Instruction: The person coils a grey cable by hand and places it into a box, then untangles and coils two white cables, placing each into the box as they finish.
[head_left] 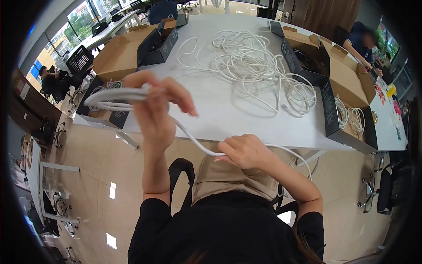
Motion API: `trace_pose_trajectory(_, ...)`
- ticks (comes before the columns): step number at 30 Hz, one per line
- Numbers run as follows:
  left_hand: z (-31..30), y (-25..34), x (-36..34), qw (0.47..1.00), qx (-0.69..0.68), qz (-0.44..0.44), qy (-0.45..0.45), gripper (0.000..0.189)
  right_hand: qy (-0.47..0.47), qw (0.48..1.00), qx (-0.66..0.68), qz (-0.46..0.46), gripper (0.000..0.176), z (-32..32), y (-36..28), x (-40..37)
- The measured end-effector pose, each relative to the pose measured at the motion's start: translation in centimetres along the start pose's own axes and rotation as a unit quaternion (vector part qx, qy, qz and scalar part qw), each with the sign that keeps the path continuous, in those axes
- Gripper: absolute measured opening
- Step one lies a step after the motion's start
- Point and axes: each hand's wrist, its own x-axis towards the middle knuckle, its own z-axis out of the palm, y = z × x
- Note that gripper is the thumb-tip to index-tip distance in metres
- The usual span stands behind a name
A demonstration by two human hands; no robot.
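My left hand [154, 116] is raised over the table's near left edge, with loops of a white cable [110, 96] gripped between thumb and fingers. Some of its fingers stretch out to the right. From there the cable runs down to my right hand [247, 152], closed around it in front of my lap. Past the right hand, the cable drops along my right forearm toward the chair. A large tangle of white cables [246, 61] lies on the white table [193, 127] ahead, with a plug end near its right side.
On the left, an open black box [116, 119] holds coiled cable, with another box [165, 46] behind it. Two more open boxes stand on the right: one with white coils [347, 116], one with dark cables [305, 61]. Another person [360, 44] sits at the far right.
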Motion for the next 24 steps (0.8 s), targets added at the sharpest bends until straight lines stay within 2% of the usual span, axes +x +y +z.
trace_pose_trajectory(1, 0.4, -1.0, -0.6, 0.999, 0.02, -0.039, -0.006, 0.027, 0.006, 0.999, -0.037, -0.016, 0.029, -0.7, 0.2, -0.1)
trace_pose_trajectory(4, -0.7, -1.4, -1.9, 0.94, 0.031, -0.291, -0.173, 0.028, 0.035, 0.99, -0.126, -0.048, 0.028, -3.8, 0.8, -0.4)
trace_pose_trajectory(7, -1.6, -2.3, -3.3, 0.847, -0.088, -0.377, -0.364, 0.031, 0.083, 0.977, -0.19, -0.058, 0.028, -7.0, 1.7, -0.2)
trace_pose_trajectory(10, -0.8, -2.0, -4.1, 0.701, -0.308, -0.392, -0.51, 0.019, 0.116, 0.966, -0.221, -0.073, 0.03, -9.2, 1.7, 0.5)
trace_pose_trajectory(13, 0.1, -1.8, -5.0, 0.601, -0.442, -0.241, -0.621, 0.023, 0.133, 0.987, -0.093, -0.021, 0.038, -9.3, 1.5, 1.1)
trace_pose_trajectory(15, 1.0, -1.6, -6.0, 0.466, -0.576, -0.212, -0.637, 0.023, 0.124, 0.992, 0.02, 0.013, 0.047, -8.4, 1.8, 1.3)
trace_pose_trajectory(18, 1.1, -0.4, -6.4, 0.35, -0.749, -0.257, -0.5, 0.021, 0.15, 0.972, 0.164, 0.072, 0.057, -5.2, 2.8, 0.8)
trace_pose_trajectory(19, 1.4, 0.7, -6.6, 0.352, -0.82, -0.255, -0.372, 0.02, 0.142, 0.954, 0.251, 0.085, 0.052, -4.4, 2.8, 0.8)
trace_pose_trajectory(21, 2.1, 0.6, -5.7, 0.285, -0.903, -0.157, -0.281, 0.017, 0.156, 0.885, 0.394, 0.193, 0.038, -1.1, 2.0, 0.2)
trace_pose_trajectory(22, 2.5, -0.2, -4.4, 0.218, -0.919, -0.064, -0.322, 0.016, 0.163, 0.837, 0.461, 0.244, 0.031, 0.9, 1.3, -0.2)
trace_pose_trajectory(24, 1.8, 0.3, -2.2, 0.274, -0.913, 0.065, -0.296, 0.012, 0.103, 0.837, 0.446, 0.298, 0.021, 5.2, -0.8, -1.5)
